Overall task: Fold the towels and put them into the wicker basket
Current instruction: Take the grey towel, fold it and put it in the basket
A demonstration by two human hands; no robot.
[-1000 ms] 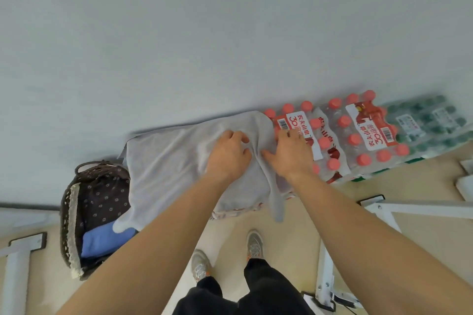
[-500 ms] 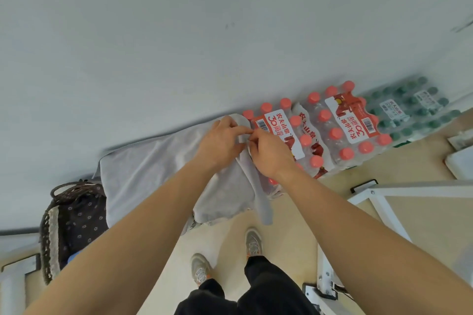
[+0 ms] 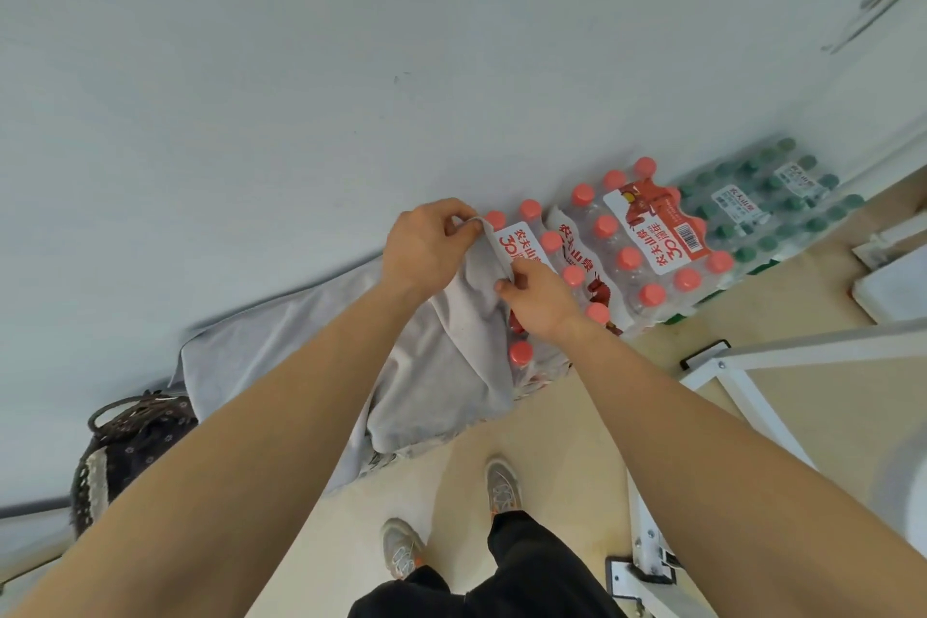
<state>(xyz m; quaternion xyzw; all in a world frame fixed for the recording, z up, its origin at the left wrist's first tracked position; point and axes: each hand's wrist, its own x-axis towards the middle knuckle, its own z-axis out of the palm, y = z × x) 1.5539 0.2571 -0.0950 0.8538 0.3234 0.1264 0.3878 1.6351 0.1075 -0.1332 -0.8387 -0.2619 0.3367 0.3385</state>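
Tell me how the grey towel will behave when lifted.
Probably floppy: the grey towel sags in folds off the bottle packs. Likely light, as the left hand and right hand hold its edge with fingertip pinches. Its hanging part may trail.

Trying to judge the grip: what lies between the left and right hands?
In the head view, a short edge of the grey towel spans from left hand to right hand, both pinching it, above a red-capped bottle pack.

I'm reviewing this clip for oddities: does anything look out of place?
The grey towel lies across shrink-wrapped bottle packs on the floor, an odd folding surface; its near side droops over their edge.
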